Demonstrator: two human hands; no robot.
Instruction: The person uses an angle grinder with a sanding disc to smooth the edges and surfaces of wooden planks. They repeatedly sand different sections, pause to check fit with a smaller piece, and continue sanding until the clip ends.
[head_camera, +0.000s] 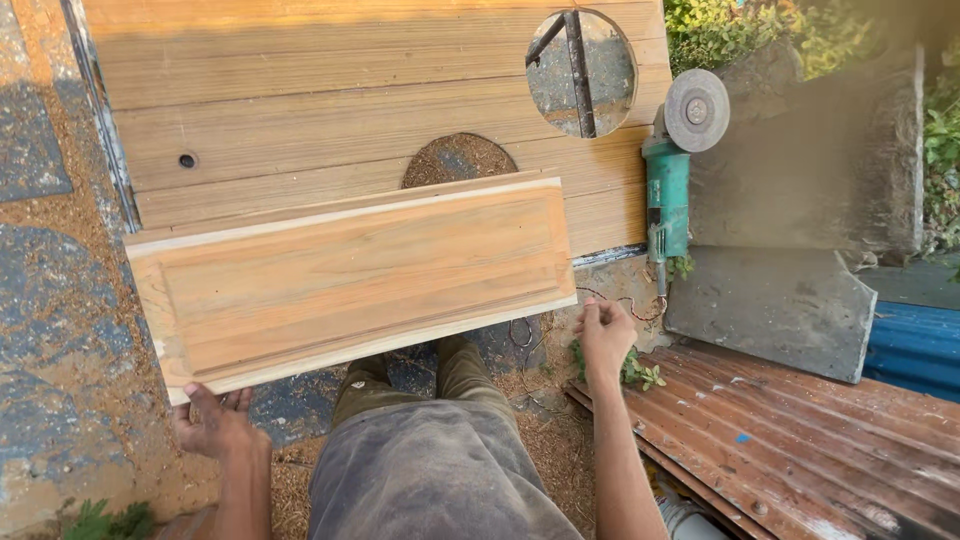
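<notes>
Outdoors, sawdust covers the ground around a plank workbench with 2 round holes cut through it, one near its right edge and one half hidden at its near edge. You stand at that near edge, looking down past your grey trousers.

Your wooden panel, a long raised-field board with a routed border, lies tilted across the bench's near edge, so its left end hangs out over the ground while its right end rests on the planks. That overhang looks to be why your left hand sits under the panel's near left corner: the palm faces up, the fingers curl loosely and the fingertips touch the underside, propping it rather than clamping it.

Your right hand is just off the panel's near right corner. Its fingers are drawn together into a loose fist, and the thumb side comes close to the corner; you cannot tell whether it actually touches the wood or pinches anything.

A green angle grinder with a grey disc rests at the bench's right edge, clear of both hands, its cord trailing down. Rusty corrugated sheets and a grey slab lie to your right.
</notes>
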